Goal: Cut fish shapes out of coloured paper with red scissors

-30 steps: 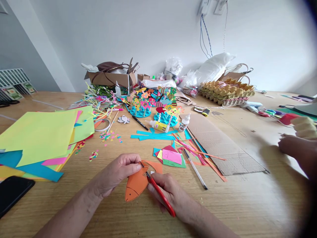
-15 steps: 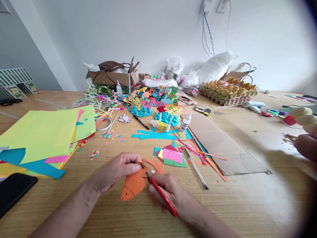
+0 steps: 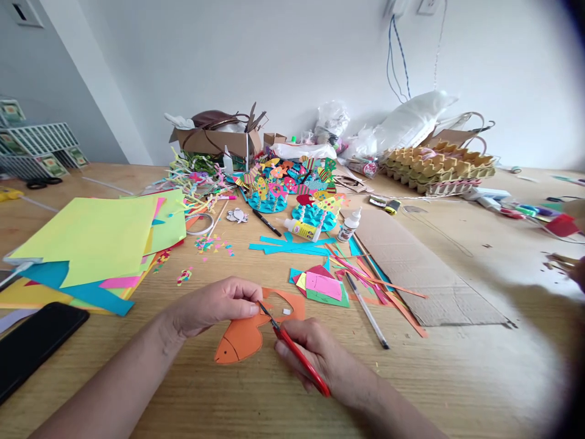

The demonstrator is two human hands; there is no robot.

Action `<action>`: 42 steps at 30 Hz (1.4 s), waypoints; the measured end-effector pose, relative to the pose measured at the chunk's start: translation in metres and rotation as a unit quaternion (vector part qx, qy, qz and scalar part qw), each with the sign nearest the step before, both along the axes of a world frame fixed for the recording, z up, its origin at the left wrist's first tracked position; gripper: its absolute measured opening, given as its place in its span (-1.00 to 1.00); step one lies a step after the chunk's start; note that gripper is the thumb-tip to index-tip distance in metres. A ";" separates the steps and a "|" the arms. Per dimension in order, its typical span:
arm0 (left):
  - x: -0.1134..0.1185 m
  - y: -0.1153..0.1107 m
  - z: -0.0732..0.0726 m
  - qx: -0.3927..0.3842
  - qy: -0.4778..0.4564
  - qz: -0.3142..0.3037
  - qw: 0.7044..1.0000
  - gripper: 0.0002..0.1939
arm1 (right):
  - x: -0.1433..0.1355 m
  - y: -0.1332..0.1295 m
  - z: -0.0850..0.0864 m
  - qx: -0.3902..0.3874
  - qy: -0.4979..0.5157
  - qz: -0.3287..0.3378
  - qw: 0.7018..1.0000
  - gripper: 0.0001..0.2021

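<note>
My left hand [image 3: 228, 302] pinches an orange paper fish [image 3: 240, 341] near its tail end, just above the table. The fish's head, with a drawn eye and gill line, points down and left. In my right hand [image 3: 315, 353] are red-handled scissors [image 3: 304, 360], with their blades against the paper beside my left fingertips. Behind the blades lies an orange paper scrap [image 3: 296, 303] with a curved cut-out, and a small white bit [image 3: 286, 311] shows within the cut-out. Colored paper pieces [image 3: 322, 286] with pink on top lie just beyond.
Yellow paper sheets [image 3: 86, 238] and a black phone [image 3: 41, 341] are at left. A pen [image 3: 368, 311] and flat cardboard [image 3: 411, 268] lie at right. Glue bottles [image 3: 350, 224] stand near decorated blue bases [image 3: 315, 216]. Another person's hand [image 3: 579, 274] shows at the right edge.
The view has shifted slightly left. The fish has tilted a little, its head swinging left and up, and the scissor blades look more closed. The other person's hand has mostly left view.
</note>
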State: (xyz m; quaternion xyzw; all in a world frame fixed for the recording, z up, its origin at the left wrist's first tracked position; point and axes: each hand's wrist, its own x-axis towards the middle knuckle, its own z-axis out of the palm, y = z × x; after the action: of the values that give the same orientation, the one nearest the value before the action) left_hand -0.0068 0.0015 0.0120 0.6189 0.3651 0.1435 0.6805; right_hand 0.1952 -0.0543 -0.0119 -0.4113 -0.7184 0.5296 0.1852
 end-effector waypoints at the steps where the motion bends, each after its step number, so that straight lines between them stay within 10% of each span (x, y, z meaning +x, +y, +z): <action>1: 0.000 0.000 0.002 -0.001 0.008 -0.007 1.000 -0.85 | 0.000 0.000 0.001 0.003 -0.001 0.004 1.000 -0.68; 14: -0.006 0.000 -0.009 0.131 0.204 -0.111 0.964 -0.87 | 0.017 0.008 0.011 0.058 -0.164 0.049 0.984 -0.67; 25: -0.008 -0.001 -0.025 0.349 0.301 -0.020 0.887 -0.96 | 0.033 -0.003 0.025 0.180 -0.392 -0.005 0.902 -0.64; 42: 0.036 -0.003 -0.034 0.485 0.293 -0.153 0.810 -0.78 | 0.017 -0.031 0.015 0.072 -0.523 -0.017 0.849 -0.79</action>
State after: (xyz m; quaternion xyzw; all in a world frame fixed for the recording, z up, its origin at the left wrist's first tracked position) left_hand 0.0294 -0.0019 -0.0218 0.9289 0.3311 0.0080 0.1657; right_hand 0.2122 -0.0851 0.0033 -0.6247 -0.7382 0.1801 -0.1798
